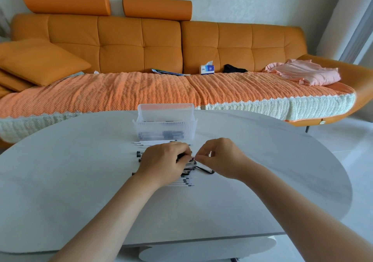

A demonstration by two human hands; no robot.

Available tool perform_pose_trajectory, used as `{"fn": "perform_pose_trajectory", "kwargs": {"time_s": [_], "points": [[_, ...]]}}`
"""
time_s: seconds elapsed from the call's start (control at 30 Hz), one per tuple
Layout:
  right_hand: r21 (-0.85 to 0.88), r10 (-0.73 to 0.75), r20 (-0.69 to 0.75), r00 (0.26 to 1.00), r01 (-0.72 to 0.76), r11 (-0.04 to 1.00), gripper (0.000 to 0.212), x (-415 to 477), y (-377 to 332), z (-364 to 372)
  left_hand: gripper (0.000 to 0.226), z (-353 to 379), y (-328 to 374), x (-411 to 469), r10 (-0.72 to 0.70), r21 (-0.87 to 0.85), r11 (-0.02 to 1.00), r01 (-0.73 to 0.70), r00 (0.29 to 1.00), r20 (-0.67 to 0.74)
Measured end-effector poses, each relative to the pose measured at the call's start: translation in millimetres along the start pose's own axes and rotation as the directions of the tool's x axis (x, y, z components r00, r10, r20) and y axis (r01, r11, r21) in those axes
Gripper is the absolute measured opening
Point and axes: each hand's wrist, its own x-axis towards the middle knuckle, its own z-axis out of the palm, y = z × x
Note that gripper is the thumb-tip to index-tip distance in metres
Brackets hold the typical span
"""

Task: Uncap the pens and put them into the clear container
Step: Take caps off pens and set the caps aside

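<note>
While you hold the slim dark-barrelled plastic pen (191,158) between both hands, its long axis runs crosswise, from your left hand (165,160) toward your right hand (220,156). The capped end seems to point right, though it is too small to be sure. Your left fingers curl round the barrel; your right thumb and forefinger pinch the end. Pull crookedly and, I judge, the cap could fly off, or your left wrist could scatter the row of thin white pens (161,142) lying just beyond it. Past both hands stands the clear ribbed plastic container (164,127), with dark pens already inside, on the white oval table (80,181).
</note>
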Motion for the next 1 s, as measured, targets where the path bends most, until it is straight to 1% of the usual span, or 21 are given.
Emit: {"fn": "perform_pose_trajectory", "kwargs": {"time_s": [0.07, 0.13, 0.2, 0.27, 0.43, 0.5, 0.63, 0.7, 0.8, 0.9, 1.0], "points": [[-0.054, -0.012, 0.017, 1.000, 0.013, 0.998, 0.004, -1.6, 5.8, -2.7, 0.010, 1.7, -3.6, 1.2, -0.043, 0.015, 0.999, 0.042, 0.998, 0.050], [-0.129, -0.009, 0.067, 0.998, 0.017, 0.991, 0.002, -4.5, 8.7, -5.6, 0.010, 3.0, -7.1, 1.9, -0.063, 0.034, 0.998, 0.061, 0.995, 0.072], [-0.192, -0.005, 0.139, 0.990, 0.032, 0.981, 0.006, -6.9, 10.2, -6.0, 0.010, 4.3, -9.2, 2.4, -0.058, 0.037, 0.998, 0.056, 0.995, 0.076], [-0.215, -0.002, 0.202, 0.979, 0.047, 0.975, 0.009, -7.6, 11.1, -4.4, 0.011, 5.9, -9.0, 3.3, -0.038, 0.039, 0.999, 0.035, 0.996, 0.076], [-0.200, -0.004, 0.241, 0.971, 0.053, 0.978, 0.013, -5.0, 14.2, -4.6, 0.010, 7.8, -5.6, 3.5, 0.004, 0.034, 0.999, -0.006, 0.997, 0.080], [-0.148, -0.005, 0.221, 0.975, 0.038, 0.988, 0.014, -3.3, 16.5, -7.8, 0.010, 7.6, -5.1, 3.3, 0.013, 0.025, 1.000, -0.015, 0.996, 0.084], [-0.110, 0.034, 0.058, 0.998, -0.028, 0.994, 0.014, 3.3, 26.3, -13.6, 0.013, 7.2, -6.8, 3.9, -0.011, 0.008, 1.000, 0.010, 0.995, 0.102], [-0.121, 0.072, 0.021, 0.997, -0.069, 0.990, 0.017, 6.1, 32.1, -13.8, 0.013, 7.0, -7.1, 3.2, -0.018, 0.012, 1.000, 0.016, 0.993, 0.116], [-0.119, 0.125, 0.074, 0.989, -0.116, 0.986, 0.018, 7.9, 37.2, -12.1, 0.015, 6.0, -8.1, 1.5, -0.025, 0.013, 1.000, 0.024, 0.990, 0.137], [-0.134, 0.105, 0.131, 0.986, -0.087, 0.987, 0.017, 9.7, 35.2, -9.9, 0.017, 5.1, -10.6, 1.0, -0.029, -0.008, 0.999, 0.031, 0.989, 0.147], [-0.167, 0.073, 0.135, 0.988, -0.050, 0.985, 0.012, 11.1, 31.2, -8.1, 0.017, 3.4, -12.6, 0.2, -0.028, -0.034, 0.999, 0.033, 0.989, 0.147]]}}
